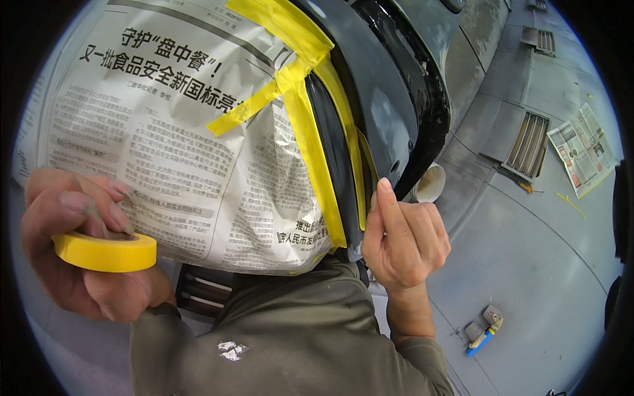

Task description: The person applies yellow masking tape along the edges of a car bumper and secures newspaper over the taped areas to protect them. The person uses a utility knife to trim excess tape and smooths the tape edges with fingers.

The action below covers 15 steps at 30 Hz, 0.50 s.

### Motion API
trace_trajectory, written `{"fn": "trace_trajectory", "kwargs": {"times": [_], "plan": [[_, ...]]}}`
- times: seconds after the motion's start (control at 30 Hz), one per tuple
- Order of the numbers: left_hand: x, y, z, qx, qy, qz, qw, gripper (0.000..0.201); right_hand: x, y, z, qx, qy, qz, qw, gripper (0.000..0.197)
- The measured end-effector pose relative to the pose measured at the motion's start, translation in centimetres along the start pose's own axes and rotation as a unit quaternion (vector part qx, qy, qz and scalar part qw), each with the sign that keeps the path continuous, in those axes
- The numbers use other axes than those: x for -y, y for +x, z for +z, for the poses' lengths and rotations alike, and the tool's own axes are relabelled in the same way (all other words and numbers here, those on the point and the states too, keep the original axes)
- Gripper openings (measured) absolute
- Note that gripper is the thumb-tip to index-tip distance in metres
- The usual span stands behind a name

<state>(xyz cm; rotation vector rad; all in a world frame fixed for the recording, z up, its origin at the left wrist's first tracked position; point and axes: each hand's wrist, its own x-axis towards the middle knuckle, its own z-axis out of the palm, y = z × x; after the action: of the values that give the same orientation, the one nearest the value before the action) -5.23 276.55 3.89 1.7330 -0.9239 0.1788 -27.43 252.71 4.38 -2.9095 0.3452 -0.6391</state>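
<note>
In my left hand point(47, 221), at the left, is a roll of yellow masking tape point(109, 254), with my fingers curled through and around it. My right hand point(409, 241) is at the edge of a dark car body part point(383, 92), thumb and forefinger pinched on the end of a thin strip of yellow masking tape point(368, 153). Newspaper point(165, 158) covers the surface to the left. Yellow tape point(305, 142) holds its right edge, beside a narrow black band point(330, 142). A shorter tape piece point(241, 109) crosses the paper diagonally.
A pale cup-like container point(430, 183) is just beyond my right hand. On the grey floor to the right lie a newspaper sheet point(582, 150), floor grates point(527, 145), yellow tape scraps point(570, 206) and a blue-handled item point(482, 343) beside grey blocks.
</note>
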Motion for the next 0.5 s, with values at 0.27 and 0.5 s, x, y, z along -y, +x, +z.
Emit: {"fn": "trace_trajectory", "kwargs": {"times": [0.27,0.5], "plan": [[0.5,0.1,-0.5,0.029,-0.018,0.024,0.999,0.052,-0.1,-0.8,0.0,-0.005,0.001,0.002,1.000,0.032],[0.6,0.2,-0.9,0.048,-0.022,0.030,0.998,0.050,-0.4,-1.6,0.1,-0.010,0.006,-0.007,1.000,0.038]]}}
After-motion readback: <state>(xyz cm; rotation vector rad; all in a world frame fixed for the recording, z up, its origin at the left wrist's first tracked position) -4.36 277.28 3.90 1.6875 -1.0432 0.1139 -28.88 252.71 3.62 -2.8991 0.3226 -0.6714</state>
